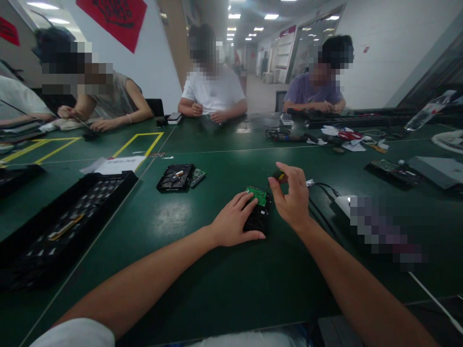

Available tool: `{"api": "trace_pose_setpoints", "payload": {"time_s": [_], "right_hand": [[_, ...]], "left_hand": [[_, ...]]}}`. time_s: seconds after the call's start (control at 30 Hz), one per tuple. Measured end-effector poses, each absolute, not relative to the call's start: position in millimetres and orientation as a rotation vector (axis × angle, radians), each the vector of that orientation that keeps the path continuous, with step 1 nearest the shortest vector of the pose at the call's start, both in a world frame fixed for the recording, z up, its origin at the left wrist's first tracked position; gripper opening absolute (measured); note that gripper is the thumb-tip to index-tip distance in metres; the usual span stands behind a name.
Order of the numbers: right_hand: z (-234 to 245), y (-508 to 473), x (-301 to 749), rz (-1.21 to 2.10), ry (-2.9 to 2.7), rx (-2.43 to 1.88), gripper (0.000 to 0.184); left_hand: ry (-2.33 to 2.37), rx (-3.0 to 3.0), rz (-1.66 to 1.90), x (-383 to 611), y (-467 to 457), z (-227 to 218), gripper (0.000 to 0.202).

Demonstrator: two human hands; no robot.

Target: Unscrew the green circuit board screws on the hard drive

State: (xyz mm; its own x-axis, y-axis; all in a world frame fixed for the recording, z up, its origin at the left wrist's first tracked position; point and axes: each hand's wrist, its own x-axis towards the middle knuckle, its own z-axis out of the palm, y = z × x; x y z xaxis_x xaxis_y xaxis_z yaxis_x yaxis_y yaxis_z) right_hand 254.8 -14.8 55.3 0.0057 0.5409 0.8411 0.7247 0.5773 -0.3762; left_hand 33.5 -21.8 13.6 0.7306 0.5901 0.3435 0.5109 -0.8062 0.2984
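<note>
A black hard drive (261, 219) with a green circuit board (257, 194) lies on the green table in front of me. My left hand (235, 217) rests over its left side, fingers across the board and thumb along the near edge, holding the drive. Just right of and above the drive, my right hand (291, 195) pinches the dark and yellow handle of a small screwdriver (278, 175). The shaft points down toward the board's right edge; whether its tip touches a screw is too small to tell.
Another black drive (175, 177) sits beside a loose circuit board (197, 177). A long black tray (119, 185) occupies the left. Cables (321, 212) and a partly blurred-out white object (343, 205) lie right, near a grey case (439, 171). Several people (215, 91) sit across the table.
</note>
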Motion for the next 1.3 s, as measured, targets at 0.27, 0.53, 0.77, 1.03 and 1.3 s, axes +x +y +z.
{"api": "trace_pose_setpoints", "payload": {"time_s": [0.27, 0.53, 0.77, 1.03, 1.3], "right_hand": [[53.1, -12.0, 256.1, -0.203, -1.643, -1.102, 0.043], [55.8, -15.0, 254.1, -0.21, -1.644, -1.092, 0.038], [49.1, -9.8, 257.7, -0.085, -1.646, -1.078, 0.044], [54.7, -13.5, 255.6, -0.195, -1.674, -1.069, 0.038], [54.3, -13.8, 256.0, -0.126, -1.684, -1.062, 0.042]], "left_hand": [[0.882, 2.745, 0.645, 33.6, -21.6, 13.0, 0.106], [0.869, 2.731, 0.664, 33.1, -21.5, 12.7, 0.106], [0.864, 2.725, 0.669, 33.7, -20.7, 12.2, 0.105], [0.864, 2.743, 0.666, 33.4, -20.4, 11.2, 0.107], [0.87, 2.747, 0.659, 33.4, -20.2, 10.5, 0.107]]}}
